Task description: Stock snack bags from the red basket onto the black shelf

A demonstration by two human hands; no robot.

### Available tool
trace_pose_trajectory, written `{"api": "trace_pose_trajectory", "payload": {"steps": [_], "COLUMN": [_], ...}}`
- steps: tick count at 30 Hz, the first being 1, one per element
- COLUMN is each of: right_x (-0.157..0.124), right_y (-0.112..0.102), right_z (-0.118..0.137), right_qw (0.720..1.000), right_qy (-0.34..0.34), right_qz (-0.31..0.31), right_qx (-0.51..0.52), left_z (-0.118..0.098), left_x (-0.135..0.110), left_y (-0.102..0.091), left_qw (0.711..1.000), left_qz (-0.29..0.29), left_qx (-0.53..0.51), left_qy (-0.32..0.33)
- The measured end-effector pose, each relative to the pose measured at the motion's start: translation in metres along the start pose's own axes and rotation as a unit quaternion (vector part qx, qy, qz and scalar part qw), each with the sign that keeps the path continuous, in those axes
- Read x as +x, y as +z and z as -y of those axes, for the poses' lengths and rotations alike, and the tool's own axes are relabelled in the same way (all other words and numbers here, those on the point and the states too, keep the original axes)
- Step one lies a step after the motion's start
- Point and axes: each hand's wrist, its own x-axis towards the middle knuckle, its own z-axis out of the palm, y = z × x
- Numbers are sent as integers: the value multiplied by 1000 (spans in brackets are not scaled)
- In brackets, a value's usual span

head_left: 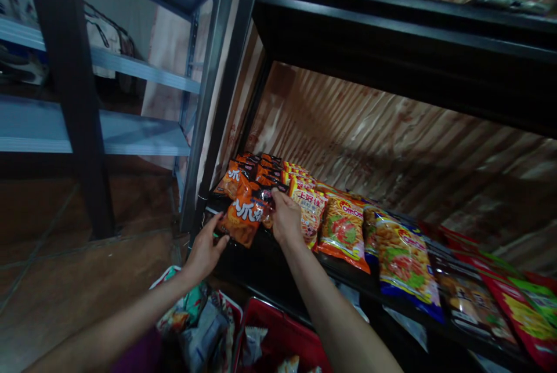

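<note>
An orange snack bag (243,216) with white lettering lies at the front left of a low black shelf (278,268). My left hand (204,252) grips its lower left corner, thumb up along the edge. My right hand (285,216) pinches its upper right side. Behind the bag, a stack of the same orange bags (248,176) runs toward the back. Right of my right hand stand yellow-red noodle bags (311,207).
More snack bags (402,260) line the shelf to the right, in orange, blue and red packs. A red basket (278,338) holding packets sits below my arms, with a patterned bag (195,315) beside it. Blue-grey metal shelving (130,129) stands left over a brown tiled floor.
</note>
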Motion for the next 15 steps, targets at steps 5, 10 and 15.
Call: {"api": "trace_pose_trajectory", "payload": {"steps": [5,10,15], "right_x": [45,73,94], "right_y": [38,60,67], "right_z": [1,-3,-20], "right_qw": [999,999,995], "right_qy": [-44,-43,-48], "right_qz": [1,-5,-21], "right_qx": [-7,-29,-80], "left_z": [-11,-10,4], "left_x": [47,71,76], "left_y": [-4,0,11], "left_qw": [993,984,977], "left_qz": [-48,-65,-70], "left_qx": [58,107,150], "left_qy": [89,124,131]}}
